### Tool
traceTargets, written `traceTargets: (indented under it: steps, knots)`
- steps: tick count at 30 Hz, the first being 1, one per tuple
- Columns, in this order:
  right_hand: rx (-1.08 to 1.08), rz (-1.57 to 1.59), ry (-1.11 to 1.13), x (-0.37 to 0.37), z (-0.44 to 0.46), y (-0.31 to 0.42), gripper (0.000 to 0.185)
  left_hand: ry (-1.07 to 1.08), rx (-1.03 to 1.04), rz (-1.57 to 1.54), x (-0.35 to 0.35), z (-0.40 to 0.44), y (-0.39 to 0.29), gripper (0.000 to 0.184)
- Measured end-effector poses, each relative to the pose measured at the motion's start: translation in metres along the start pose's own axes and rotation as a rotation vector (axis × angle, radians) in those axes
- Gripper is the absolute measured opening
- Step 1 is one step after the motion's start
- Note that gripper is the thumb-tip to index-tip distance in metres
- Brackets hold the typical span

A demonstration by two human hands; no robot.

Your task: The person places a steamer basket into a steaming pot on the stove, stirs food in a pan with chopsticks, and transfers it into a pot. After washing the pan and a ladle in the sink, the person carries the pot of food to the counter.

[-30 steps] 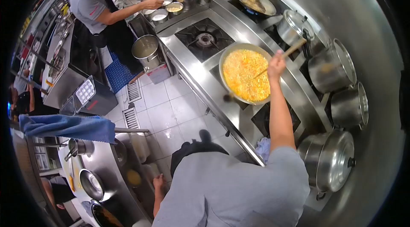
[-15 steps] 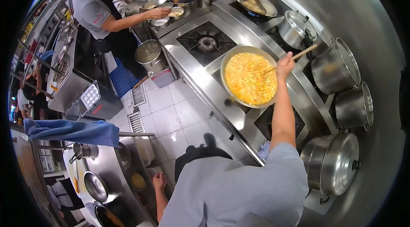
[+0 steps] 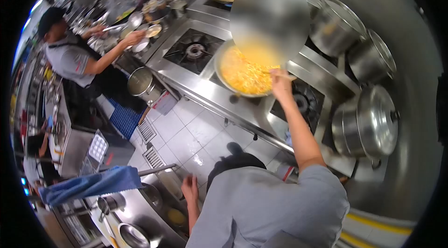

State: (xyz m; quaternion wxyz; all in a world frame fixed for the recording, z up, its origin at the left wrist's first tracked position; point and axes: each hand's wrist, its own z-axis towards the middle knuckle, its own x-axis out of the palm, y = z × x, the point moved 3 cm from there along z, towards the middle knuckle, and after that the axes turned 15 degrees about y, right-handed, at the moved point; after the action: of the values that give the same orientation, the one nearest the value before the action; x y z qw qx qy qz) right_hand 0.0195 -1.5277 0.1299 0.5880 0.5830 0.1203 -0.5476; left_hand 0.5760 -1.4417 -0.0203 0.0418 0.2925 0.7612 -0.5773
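Your R hand (image 3: 281,82), gripping the stick (image 3: 292,77), has shifted nearer you beside the pan (image 3: 217,68) on the stove (image 3: 186,80), so stirring prob now works that side of the food (image 3: 247,76), while your L hand (image 3: 190,188) hangs low, fingers loosely parted, w/ nothing seen in it.

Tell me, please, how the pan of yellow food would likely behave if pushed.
The pan would probably feel heavy, since food covers its visible inside. Its broad shape suggests sliding over tipping, though the loose, wet-looking food might slop out.
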Motion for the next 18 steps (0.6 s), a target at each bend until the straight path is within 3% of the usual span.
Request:
traceTargets:
  steps: [2, 3, 4, 7, 8, 9, 10, 11, 13, 14, 18]
  knots:
    - [-0.101, 0.038, 0.12, 0.026, -0.033, 0.016, 0.017, 0.154, 0.148, 0.001, -0.004, 0.044, -0.111, 0.043]
    - [-0.037, 0.137, 0.164, 0.019, -0.055, 0.05, 0.015, 0.242, 0.336, 0.094, -0.002, 0.052, -0.178, 0.053]
    - [-0.03, 0.106, 0.1, 0.028, -0.069, 0.062, 0.014, 0.385, 0.521, 0.108, 0.009, 0.063, -0.217, 0.07]
    - [-0.116, 0.103, -0.022, 0.076, -0.088, 0.06, 0.011, 0.544, 0.915, 0.395, 0.059, 0.079, -0.301, 0.096]
    - [-0.069, 0.211, 0.009, 0.082, -0.092, 0.064, 0.012, 0.63, 0.917, 0.365, 0.078, 0.091, -0.312, 0.09]
    - [-0.032, 0.12, -0.066, 0.082, -0.096, 0.067, 0.015, 0.647, 0.871, 0.386, 0.096, 0.098, -0.32, 0.072]
    - [-0.002, 0.125, -0.127, 0.084, -0.098, 0.067, 0.018, 0.621, 0.887, 0.448, 0.11, 0.099, -0.331, 0.039]
    - [0.029, 0.09, -0.269, 0.085, -0.102, 0.068, 0.019, 0.613, 1.01, 0.455, 0.123, 0.112, -0.325, 0.027]
    - [0.025, 0.168, -0.271, 0.061, -0.13, 0.073, 0.021, 0.603, 0.773, 0.317, 0.146, 0.124, -0.302, 0.036]
    - [0.128, 0.674, -0.014, 0.065, -0.133, 0.067, 0.025, 0.637, 0.792, 0.28, 0.157, 0.127, -0.297, 0.037]
    - [0.192, 0.667, -0.061, 0.061, -0.165, 0.052, 0.053, 0.783, 0.714, 0.126, 0.188, 0.086, -0.296, 0.035]
